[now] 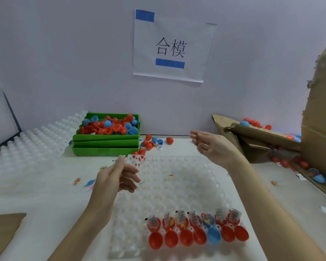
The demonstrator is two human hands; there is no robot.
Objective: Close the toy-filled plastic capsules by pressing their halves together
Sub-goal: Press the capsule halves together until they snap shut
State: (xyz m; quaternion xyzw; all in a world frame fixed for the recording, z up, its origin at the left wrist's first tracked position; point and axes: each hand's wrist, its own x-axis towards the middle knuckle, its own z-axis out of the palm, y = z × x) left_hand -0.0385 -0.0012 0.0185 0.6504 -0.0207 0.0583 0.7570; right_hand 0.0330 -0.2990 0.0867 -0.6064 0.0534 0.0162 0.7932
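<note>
While both hands were off the work, nothing was being pressed: left hand hovered over the far-left part of the white dimpled tray, fingers loosely curled, holding nothing I could make out. Right hand was raised beyond the tray's far-right corner, palm up, fingers relaxed, empty.

One row of open capsules sat at the tray's near edge: six red, one blue. Each filled half held a packeted toy sticking up, with its empty half lying just in front, apparently hinged to it. None closed yet.

My read: between cycles, reach for the row not started. Next move needs both hands brought down to the near row, packet tucked below the rim, lid half folded over and pressed until it seats. Packets standing proud looked like the main snag risk.

Green bin of loose halves sat far left; cardboard box at right held finished ones.
</note>
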